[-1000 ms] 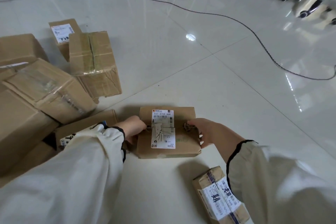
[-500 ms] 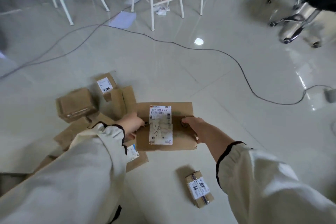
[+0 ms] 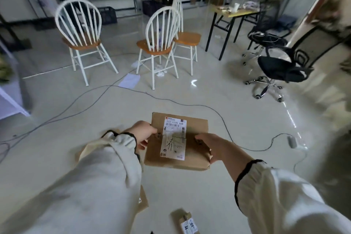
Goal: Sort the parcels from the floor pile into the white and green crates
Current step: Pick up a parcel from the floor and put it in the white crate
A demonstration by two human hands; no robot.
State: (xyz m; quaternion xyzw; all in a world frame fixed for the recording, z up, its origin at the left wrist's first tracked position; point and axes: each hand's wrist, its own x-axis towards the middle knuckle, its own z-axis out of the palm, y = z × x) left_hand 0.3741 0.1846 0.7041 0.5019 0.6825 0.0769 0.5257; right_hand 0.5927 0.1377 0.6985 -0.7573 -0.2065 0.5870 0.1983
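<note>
Brown cardboard parcel (image 3: 195,129) is held off the floor, clamped between both hands. The left hand (image 3: 143,135) and right hand (image 3: 210,144) curl their fingers round its side edges, and its white label (image 3: 173,138) lies between the thumbs. A smaller parcel (image 3: 185,222) lies on the floor below the right fingers.

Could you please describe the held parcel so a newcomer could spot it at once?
Nearer than the white chairs, the left hand and right hand hold a flat brown parcel. Unlike the small parcel on the floor, it is held aloft.
</note>
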